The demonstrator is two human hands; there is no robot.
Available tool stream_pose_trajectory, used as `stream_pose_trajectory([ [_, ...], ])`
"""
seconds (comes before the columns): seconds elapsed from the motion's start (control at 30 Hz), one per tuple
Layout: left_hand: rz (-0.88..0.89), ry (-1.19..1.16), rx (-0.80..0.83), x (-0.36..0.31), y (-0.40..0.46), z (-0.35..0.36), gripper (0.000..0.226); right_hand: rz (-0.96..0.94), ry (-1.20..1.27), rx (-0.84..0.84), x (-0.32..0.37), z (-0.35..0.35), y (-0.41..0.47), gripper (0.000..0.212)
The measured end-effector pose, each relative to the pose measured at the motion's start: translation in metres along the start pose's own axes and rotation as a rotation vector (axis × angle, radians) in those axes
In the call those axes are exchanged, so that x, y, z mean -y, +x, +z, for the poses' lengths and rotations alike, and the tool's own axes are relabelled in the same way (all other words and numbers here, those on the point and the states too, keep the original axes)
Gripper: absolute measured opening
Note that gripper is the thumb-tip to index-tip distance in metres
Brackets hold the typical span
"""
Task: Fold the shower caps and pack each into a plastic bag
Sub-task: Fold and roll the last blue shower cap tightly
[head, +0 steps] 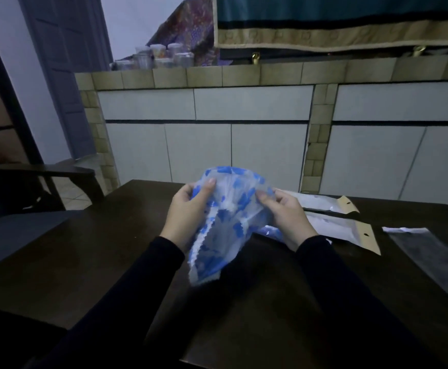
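A translucent shower cap (228, 209) with blue patches and a frilled white elastic edge hangs above the dark table (111, 249). My left hand (188, 211) grips its left side, thumb on top. My right hand (284, 214) pinches its right side. The cap's lower end droops toward me. To the right of my right hand lie two flat plastic bags with tan header cards (345, 206) (366, 235). More blue-patterned plastic (270, 231) shows on the table under my right wrist.
A clear plastic sleeve (436, 259) lies at the table's right edge. A dark chair (44, 187) stands at the left. Behind the table rises a tiled counter (217, 102) with several jars (158, 58) on top.
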State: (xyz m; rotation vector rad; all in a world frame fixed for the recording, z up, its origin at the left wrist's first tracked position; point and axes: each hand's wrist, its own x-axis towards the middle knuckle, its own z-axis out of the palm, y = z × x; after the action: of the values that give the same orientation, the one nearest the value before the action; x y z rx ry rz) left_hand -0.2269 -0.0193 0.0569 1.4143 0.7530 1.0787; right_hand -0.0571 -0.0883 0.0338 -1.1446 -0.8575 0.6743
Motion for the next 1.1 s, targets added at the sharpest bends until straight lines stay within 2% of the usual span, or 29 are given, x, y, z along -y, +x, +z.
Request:
stream_pose_trajectory([
  [0.1, -0.238, -0.246, 0.273, -0.004, 0.003, -0.007, 0.04, 0.072, 0.116, -0.092, 0.0, -0.003, 0.001, 0.028],
  [0.17, -0.249, -0.314, 0.404, -0.003, 0.002, -0.012, 0.034, 0.132, 0.178, -0.081, 0.002, -0.01, 0.001, 0.026],
  [0.2, -0.207, -0.258, 0.4, -0.002, 0.002, -0.013, 0.027, 0.173, 0.19, -0.054, 0.002, -0.013, 0.002, 0.029],
  [0.27, -0.152, -0.165, 0.302, 0.002, 0.004, -0.015, 0.007, 0.236, 0.18, -0.008, -0.002, -0.015, 0.003, 0.038],
  [0.43, -0.088, -0.183, 0.091, 0.01, 0.007, -0.027, 0.009, 0.248, 0.017, -0.031, -0.013, -0.015, 0.005, 0.029],
  [0.47, -0.022, -0.053, -0.002, 0.011, 0.008, -0.033, 0.008, 0.215, -0.09, -0.043, -0.016, -0.019, 0.008, 0.03],
  [0.53, 0.136, 0.441, -0.195, 0.014, 0.01, -0.044, 0.02, 0.115, -0.417, -0.042, -0.018, -0.024, 0.011, 0.022],
  [0.57, 0.179, 0.608, -0.257, 0.014, 0.011, -0.047, 0.025, 0.071, -0.523, -0.024, -0.017, -0.024, 0.01, 0.014],
  [0.6, 0.205, 0.664, -0.262, 0.011, 0.009, -0.048, 0.028, 0.026, -0.591, 0.009, -0.015, -0.02, 0.007, 0.014],
  [0.7, 0.31, 0.645, -0.093, 0.008, 0.003, -0.043, 0.025, -0.243, -0.684, 0.048, -0.006, -0.009, -0.001, 0.039],
  [0.77, 0.368, 0.639, 0.035, 0.005, 0.0, -0.039, 0.017, -0.366, -0.614, 0.091, 0.004, -0.003, -0.007, 0.04],
  [0.83, 0.343, 0.486, 0.158, 0.0, -0.003, -0.038, 0.004, -0.342, -0.57, 0.183, 0.012, 0.0, -0.012, 0.037],
  [0.9, 0.216, 0.21, 0.294, -0.002, -0.004, -0.038, 0.018, -0.267, -0.624, 0.23, 0.014, 0.002, -0.013, 0.04],
  [0.97, 0.105, 0.055, 0.41, 0.0, -0.002, -0.038, 0.038, -0.238, -0.696, 0.142, 0.01, 0.002, -0.011, 0.036],
  [1.0, 0.067, 0.017, 0.449, 0.001, -0.002, -0.039, 0.04, -0.221, -0.682, 0.073, 0.007, 0.002, -0.01, 0.032],
  [1.1, -0.032, 0.0, 0.484, 0.004, -0.005, -0.039, 0.023, -0.161, -0.522, -0.077, 0.003, -0.005, -0.008, 0.025],
])
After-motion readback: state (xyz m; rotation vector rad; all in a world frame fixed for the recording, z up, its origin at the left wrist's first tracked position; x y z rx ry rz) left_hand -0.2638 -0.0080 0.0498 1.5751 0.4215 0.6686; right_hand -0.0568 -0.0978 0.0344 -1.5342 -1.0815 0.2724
